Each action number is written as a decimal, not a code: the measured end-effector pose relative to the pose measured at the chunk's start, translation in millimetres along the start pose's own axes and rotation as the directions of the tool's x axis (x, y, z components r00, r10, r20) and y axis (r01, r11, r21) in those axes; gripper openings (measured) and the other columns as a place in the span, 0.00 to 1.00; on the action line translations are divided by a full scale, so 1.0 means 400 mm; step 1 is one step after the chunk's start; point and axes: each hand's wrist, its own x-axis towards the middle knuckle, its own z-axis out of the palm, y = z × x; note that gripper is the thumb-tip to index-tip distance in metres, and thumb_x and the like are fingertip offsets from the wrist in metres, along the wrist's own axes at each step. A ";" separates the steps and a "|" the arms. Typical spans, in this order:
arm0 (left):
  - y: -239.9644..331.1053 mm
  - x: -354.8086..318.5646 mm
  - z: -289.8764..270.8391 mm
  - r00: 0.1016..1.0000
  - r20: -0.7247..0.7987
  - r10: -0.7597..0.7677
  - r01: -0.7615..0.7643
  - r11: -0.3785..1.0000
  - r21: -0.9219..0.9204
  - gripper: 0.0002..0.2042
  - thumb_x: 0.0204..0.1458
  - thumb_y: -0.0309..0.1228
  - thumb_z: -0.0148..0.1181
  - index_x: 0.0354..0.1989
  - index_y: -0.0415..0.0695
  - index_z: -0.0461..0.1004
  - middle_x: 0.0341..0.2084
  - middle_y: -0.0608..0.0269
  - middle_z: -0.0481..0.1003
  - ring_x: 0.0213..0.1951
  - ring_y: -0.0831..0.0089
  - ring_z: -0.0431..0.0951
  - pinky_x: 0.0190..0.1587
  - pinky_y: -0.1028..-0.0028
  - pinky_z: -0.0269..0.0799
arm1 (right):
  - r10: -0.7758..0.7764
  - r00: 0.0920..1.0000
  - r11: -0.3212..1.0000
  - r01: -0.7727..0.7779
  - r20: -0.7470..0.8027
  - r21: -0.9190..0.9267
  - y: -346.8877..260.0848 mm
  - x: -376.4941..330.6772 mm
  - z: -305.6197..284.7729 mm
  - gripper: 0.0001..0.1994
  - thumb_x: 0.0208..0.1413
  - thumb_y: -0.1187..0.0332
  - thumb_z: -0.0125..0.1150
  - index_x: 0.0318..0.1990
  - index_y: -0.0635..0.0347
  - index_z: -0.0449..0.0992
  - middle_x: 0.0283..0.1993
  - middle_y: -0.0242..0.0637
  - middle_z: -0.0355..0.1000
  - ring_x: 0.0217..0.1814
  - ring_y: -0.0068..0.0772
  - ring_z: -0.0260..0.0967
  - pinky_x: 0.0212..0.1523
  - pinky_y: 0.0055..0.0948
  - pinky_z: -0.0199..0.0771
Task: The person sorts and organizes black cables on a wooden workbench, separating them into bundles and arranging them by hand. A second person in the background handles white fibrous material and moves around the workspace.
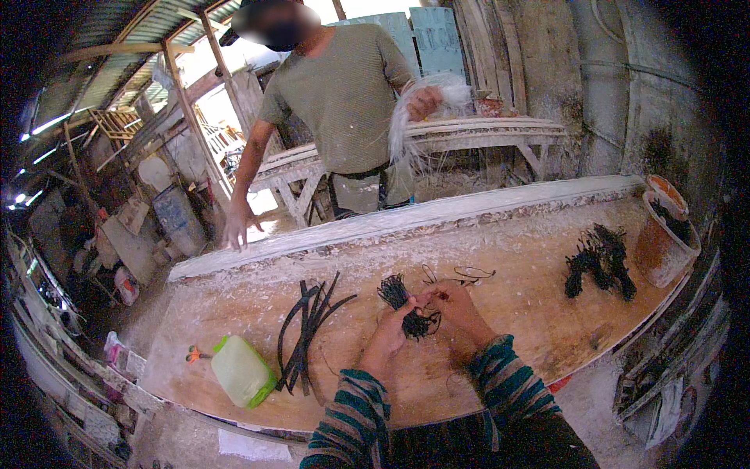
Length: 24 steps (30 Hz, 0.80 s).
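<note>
1. A small bundle of black wire pieces (406,306) sits between both hands over the middle of the wooden workbench (500,258). Its long axis runs from upper left to lower right, with the splayed top end pointing away from the person.
2. The left hand (388,332) is clenched around the bundle's lower part from the left and is the nearer hand.
3. The right hand (457,301) pinches a strand at the bundle's right side; thin wire loops (461,273) lie just beyond it.
4. Black strips (306,332) lie to the left, and beside them a pale green plastic jug (242,371) on its side.
5. Another black wire pile (600,262) lies well apart to the right, near a clay pot (664,234).
6. Across the bench, another person holds white fibre (418,109).
</note>
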 end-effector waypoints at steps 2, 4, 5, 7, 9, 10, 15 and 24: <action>-0.002 0.004 0.004 0.999 -0.022 0.033 -0.033 0.999 -0.014 0.09 0.46 0.32 0.59 0.33 0.46 0.67 0.26 0.66 0.70 0.27 0.73 0.71 0.30 0.71 0.70 | -0.245 0.953 0.875 0.137 -0.180 -0.465 0.045 0.015 -0.041 0.06 0.45 0.72 0.57 0.33 0.57 0.74 0.26 0.37 0.71 0.27 0.33 0.69 0.29 0.29 0.68; 0.002 0.004 0.005 0.997 -0.049 0.063 -0.064 0.998 -0.023 0.08 0.46 0.30 0.59 0.32 0.46 0.67 0.25 0.67 0.69 0.26 0.74 0.70 0.29 0.72 0.69 | -0.171 0.963 0.717 -0.023 -0.208 -0.697 0.060 0.021 -0.076 0.07 0.43 0.71 0.58 0.32 0.54 0.75 0.29 0.39 0.71 0.30 0.39 0.69 0.32 0.33 0.67; 0.000 0.009 -0.006 0.997 -0.058 0.049 -0.051 0.998 -0.041 0.08 0.46 0.30 0.59 0.32 0.46 0.66 0.24 0.67 0.69 0.26 0.75 0.70 0.29 0.73 0.69 | -0.137 0.964 0.608 -0.099 -0.227 -0.787 0.051 0.025 -0.078 0.07 0.42 0.70 0.58 0.32 0.53 0.76 0.30 0.41 0.71 0.32 0.42 0.69 0.33 0.35 0.67; -0.002 0.020 -0.031 0.997 -0.076 0.022 -0.028 0.997 -0.077 0.07 0.46 0.29 0.58 0.32 0.47 0.66 0.23 0.68 0.68 0.25 0.75 0.69 0.28 0.74 0.67 | -0.023 0.973 0.490 -0.188 -0.228 -0.851 0.030 0.021 -0.068 0.07 0.41 0.67 0.59 0.30 0.52 0.76 0.32 0.41 0.70 0.35 0.44 0.68 0.35 0.40 0.65; 0.009 0.010 -0.015 0.996 -0.083 0.043 -0.049 0.996 -0.068 0.07 0.47 0.29 0.58 0.33 0.48 0.66 0.22 0.68 0.67 0.24 0.75 0.69 0.28 0.75 0.67 | 0.059 0.971 0.422 -0.235 -0.232 -0.876 0.027 0.014 -0.068 0.07 0.40 0.65 0.59 0.29 0.51 0.77 0.33 0.40 0.70 0.37 0.45 0.67 0.37 0.44 0.62; 0.014 0.005 -0.008 0.995 -0.087 0.053 -0.059 0.996 -0.064 0.07 0.47 0.29 0.58 0.33 0.48 0.66 0.22 0.68 0.67 0.24 0.75 0.69 0.28 0.75 0.66 | 0.083 0.971 0.423 -0.237 -0.223 -0.875 0.042 0.009 -0.071 0.07 0.40 0.64 0.59 0.29 0.51 0.77 0.33 0.40 0.70 0.38 0.45 0.67 0.38 0.45 0.61; 0.022 0.003 -0.010 0.997 -0.057 0.055 -0.060 0.994 -0.093 0.07 0.48 0.30 0.57 0.33 0.48 0.66 0.21 0.69 0.66 0.23 0.76 0.68 0.27 0.75 0.65 | 0.135 0.971 0.419 -0.238 -0.200 -0.876 0.050 0.011 -0.074 0.08 0.39 0.64 0.60 0.29 0.51 0.76 0.32 0.38 0.70 0.37 0.45 0.67 0.39 0.46 0.59; 0.025 0.005 -0.002 0.993 -0.084 0.088 -0.096 0.990 -0.099 0.15 0.48 0.33 0.57 0.44 0.44 0.66 0.22 0.71 0.65 0.23 0.77 0.67 0.27 0.77 0.65 | -0.217 0.947 0.570 -0.075 -0.238 -0.818 0.019 0.021 -0.055 0.04 0.41 0.66 0.60 0.26 0.53 0.74 0.28 0.33 0.72 0.34 0.40 0.67 0.38 0.43 0.58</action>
